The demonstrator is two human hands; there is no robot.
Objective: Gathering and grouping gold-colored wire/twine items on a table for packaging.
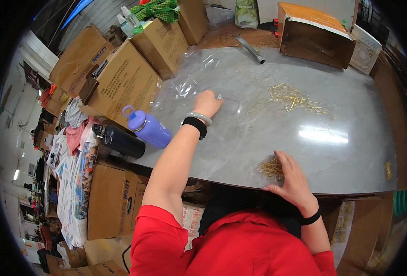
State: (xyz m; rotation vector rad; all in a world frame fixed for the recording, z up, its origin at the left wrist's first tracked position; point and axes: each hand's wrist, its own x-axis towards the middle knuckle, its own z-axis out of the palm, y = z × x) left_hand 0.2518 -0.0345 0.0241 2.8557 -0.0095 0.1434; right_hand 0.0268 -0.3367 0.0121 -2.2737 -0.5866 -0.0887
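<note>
Left hand [206, 103] reaches flat onto clear plastic bags [189, 85] — picking-up step.
Right hand [292, 177] rests open over gold pins [271, 168]; next needs one bag pinched free.

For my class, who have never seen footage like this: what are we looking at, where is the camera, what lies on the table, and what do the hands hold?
There is no machine here, only a person in a red top. One wide camera on their head looks down, so straight edges bend. The left hand reaches out and rests on clear plastic film spread over the grey table. The right hand rests on a small heap of thin gold pins at the near edge; whether it grips any is unclear. A bigger scatter of pins lies farther off. At the left edge lie a purple bottle and a black bottle. Cardboard boxes surround the table.
</note>
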